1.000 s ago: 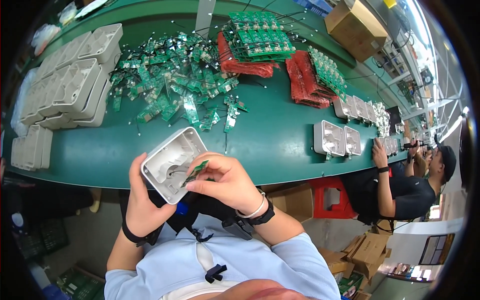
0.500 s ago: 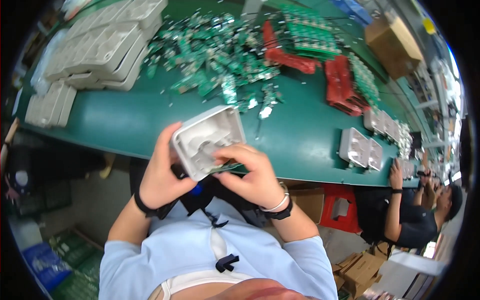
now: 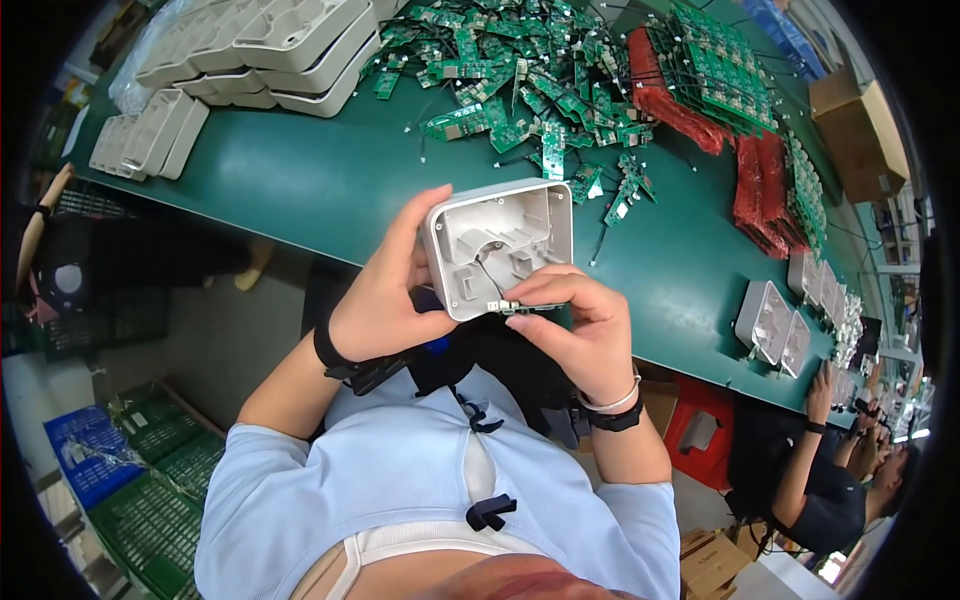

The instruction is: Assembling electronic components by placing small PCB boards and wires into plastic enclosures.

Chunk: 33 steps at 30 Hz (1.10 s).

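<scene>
Pale plastic housing in hand, board unseated

Your left grip is clamped on the housing's side, open face up, at the near edge of the counter. Your right grip pinches the slim green board at the lower rim. Judged partway: a thin dark lead already runs into the interior; the board is not yet inside. Smooth walls, curved ribs and round bosses noted. Loose boards lie heaped beyond, beside crinkled red wrap.
</scene>
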Each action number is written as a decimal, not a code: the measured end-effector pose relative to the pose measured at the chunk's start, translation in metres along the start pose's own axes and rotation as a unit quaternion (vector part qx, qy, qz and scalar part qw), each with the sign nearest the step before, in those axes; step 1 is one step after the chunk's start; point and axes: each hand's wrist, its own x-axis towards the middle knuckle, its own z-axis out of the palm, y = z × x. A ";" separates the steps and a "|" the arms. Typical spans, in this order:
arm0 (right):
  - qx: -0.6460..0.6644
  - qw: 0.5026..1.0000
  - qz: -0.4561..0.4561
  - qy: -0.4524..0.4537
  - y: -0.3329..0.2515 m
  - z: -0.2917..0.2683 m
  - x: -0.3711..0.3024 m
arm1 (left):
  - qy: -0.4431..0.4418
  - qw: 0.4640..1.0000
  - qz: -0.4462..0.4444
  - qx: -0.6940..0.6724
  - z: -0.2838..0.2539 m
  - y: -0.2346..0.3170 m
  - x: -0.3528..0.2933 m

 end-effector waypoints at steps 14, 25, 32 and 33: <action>-0.171 0.972 -0.134 -0.087 0.003 -0.010 0.007 | 0.000 1.000 -0.003 -0.004 0.000 0.004 0.006; -0.221 0.972 -0.066 -0.031 -0.016 0.013 0.007 | 0.010 1.000 -0.021 0.004 -0.002 0.003 0.001; -0.250 0.962 -0.086 -0.066 -0.014 0.010 0.011 | 0.014 1.000 -0.016 -0.012 -0.002 -0.002 0.002; -0.253 0.962 -0.082 -0.064 -0.013 0.011 0.011 | 0.013 1.000 -0.016 -0.013 -0.003 -0.002 0.002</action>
